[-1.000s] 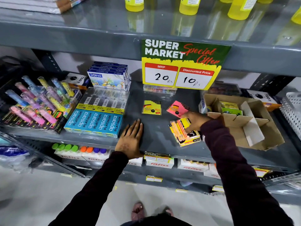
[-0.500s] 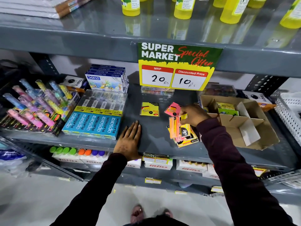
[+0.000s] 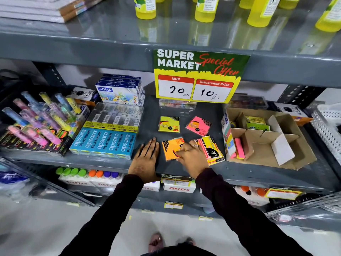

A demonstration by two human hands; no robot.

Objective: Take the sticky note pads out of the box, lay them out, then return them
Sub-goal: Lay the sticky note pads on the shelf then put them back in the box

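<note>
Since the earlier frame, an orange pad (image 3: pixel 172 147) has landed on the shelf (image 3: pixel 184 111) under the right hand (image 3: pixel 191 156), fingers curled on it. Left hand (image 3: pixel 146 157) lies flat, empty. Yellow pad (image 3: pixel 168 123), pink pad (image 3: pixel 199 125) lie behind; box (image 3: pixel 287 157) right.

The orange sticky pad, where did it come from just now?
The right hand lifted the orange sticky note pad off the small pile of pads and laid it to the left, fingers on it. The left hand stayed flat on the shelf; the yellow pad and pink pad stayed put.
</note>
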